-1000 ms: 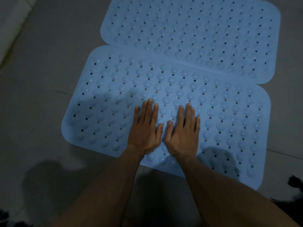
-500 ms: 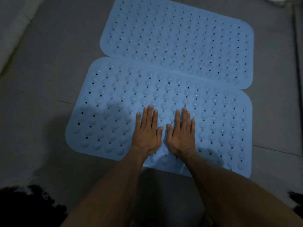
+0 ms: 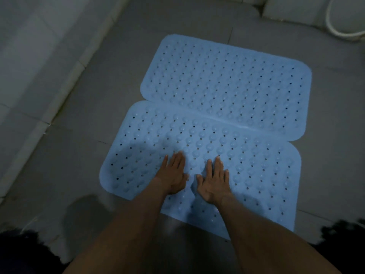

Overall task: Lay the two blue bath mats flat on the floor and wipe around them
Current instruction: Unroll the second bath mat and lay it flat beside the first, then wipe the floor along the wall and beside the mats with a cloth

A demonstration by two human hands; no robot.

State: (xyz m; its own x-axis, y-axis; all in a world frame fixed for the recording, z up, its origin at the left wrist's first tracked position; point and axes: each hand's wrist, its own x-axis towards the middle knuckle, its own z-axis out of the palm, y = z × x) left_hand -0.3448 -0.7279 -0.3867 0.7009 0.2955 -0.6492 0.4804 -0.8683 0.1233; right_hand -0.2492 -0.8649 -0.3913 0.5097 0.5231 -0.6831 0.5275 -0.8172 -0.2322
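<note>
Two light blue bath mats with bumps and drain holes lie flat on the grey tiled floor. The far mat lies behind the near mat, and the near mat's back edge slightly overlaps it. My left hand and my right hand rest palm down, fingers straight, side by side on the front middle of the near mat. Both forearms reach in from the bottom of the view.
A pale tiled wall with a raised kerb runs along the left. A white hose curves in the top right corner beside a pale ledge. Grey floor tiles surround the mats. Dark shapes sit at both bottom corners.
The view has pulled back and tilted up, so the mats appear farther off and shifted right. My hands have spread slightly apart and stay flat on the near mat.
</note>
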